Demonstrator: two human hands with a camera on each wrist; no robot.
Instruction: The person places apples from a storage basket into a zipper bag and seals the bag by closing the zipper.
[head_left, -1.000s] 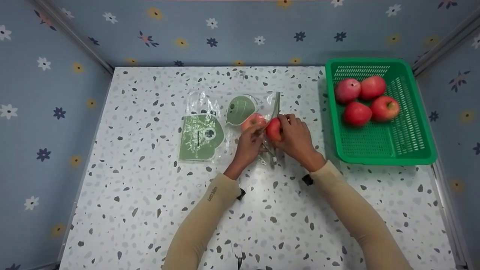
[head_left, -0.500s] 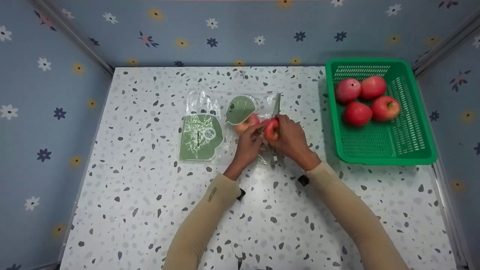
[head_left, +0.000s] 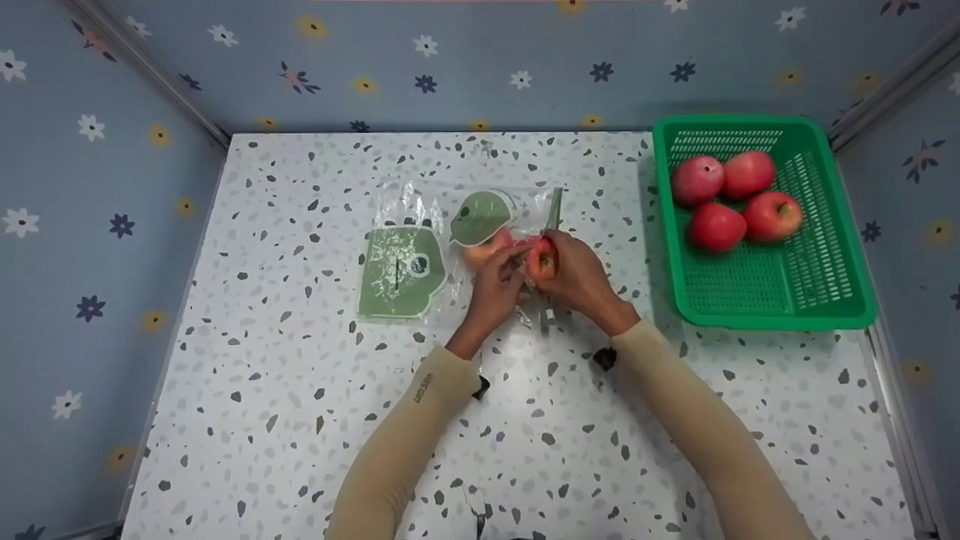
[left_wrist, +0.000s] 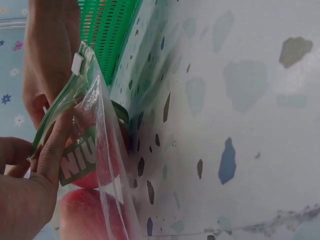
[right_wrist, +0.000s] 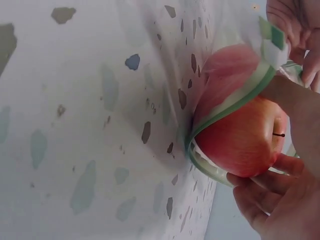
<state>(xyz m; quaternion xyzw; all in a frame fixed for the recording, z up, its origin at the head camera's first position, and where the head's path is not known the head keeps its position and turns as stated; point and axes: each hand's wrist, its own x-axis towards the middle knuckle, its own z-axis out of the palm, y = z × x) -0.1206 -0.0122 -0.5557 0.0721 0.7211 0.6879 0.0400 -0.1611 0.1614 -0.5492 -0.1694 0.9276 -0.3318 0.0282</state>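
Two bare hands meet at the mouth of a clear plastic zip bag with sage-green cartoon prints, which I see lying on a white speckled tabletop. The left hand has its thumb and fingers clamped on the bag's green zip edge; a white plastic slider sits on that edge. The right hand has its fingers and thumb curled round a glossy red apple. In my right wrist view, this apple is partly within the mouth, stem end outward. A second, red-and-yellow apple lies inside the bag, beside the left hand. To the right, I observe a green perforated plastic basket containing four red apples.
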